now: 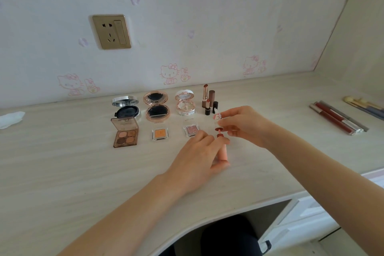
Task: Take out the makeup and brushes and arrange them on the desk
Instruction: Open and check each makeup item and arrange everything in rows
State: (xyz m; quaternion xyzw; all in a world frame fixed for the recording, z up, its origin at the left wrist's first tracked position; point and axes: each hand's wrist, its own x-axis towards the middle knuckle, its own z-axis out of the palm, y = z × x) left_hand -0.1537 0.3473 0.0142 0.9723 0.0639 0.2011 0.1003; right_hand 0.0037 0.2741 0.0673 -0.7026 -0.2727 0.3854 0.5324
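Left hand [199,151] grips a likely light, slippery lip-gloss tube [223,150] mid-barrel at the desk [62,162] while right hand [243,124] pinches its wand cap [217,118].

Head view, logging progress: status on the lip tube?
Left grip holds tube, open. Right grip pinches cap, wand just above tube. Lipsticks close behind; nothing between.

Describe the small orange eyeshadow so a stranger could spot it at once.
Below the gold wall socket, makeup sits in two rows on the desk. The orange eyeshadow lies mid front row, just before the rose-gold round compact. It is one square orange pan in a clear case, unlike the brown four-shade palette on its left and the pink glitter pan on its right.
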